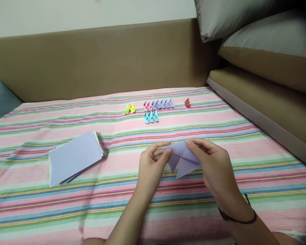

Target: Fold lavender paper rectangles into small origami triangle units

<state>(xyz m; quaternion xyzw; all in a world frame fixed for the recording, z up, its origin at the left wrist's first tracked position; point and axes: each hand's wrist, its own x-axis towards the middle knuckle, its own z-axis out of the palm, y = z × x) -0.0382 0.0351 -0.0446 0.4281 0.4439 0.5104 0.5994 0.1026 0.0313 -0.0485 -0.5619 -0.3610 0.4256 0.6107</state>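
Between my two hands is a folded piece of lavender paper (185, 158), lifted above the striped cloth, with two pointed flaps hanging down from its folded upper band. My left hand (153, 163) pinches its left end between thumb and fingers. At the other end, my right hand (214, 161) is closed on the paper, the thumb along its upper edge. The fingertips behind the sheet are partly hidden. A dark cord bracelet (238, 220) circles my right wrist.
A stack of lavender and pale green paper sheets (75, 156) lies at left on the striped cloth (117, 204). Farther back sit small folded paper pieces: yellow-green ones (130, 109), a pink and lavender row (158, 104), turquoise ones (151, 116), a red one (187, 102). Cushions (270, 51) rise at right.
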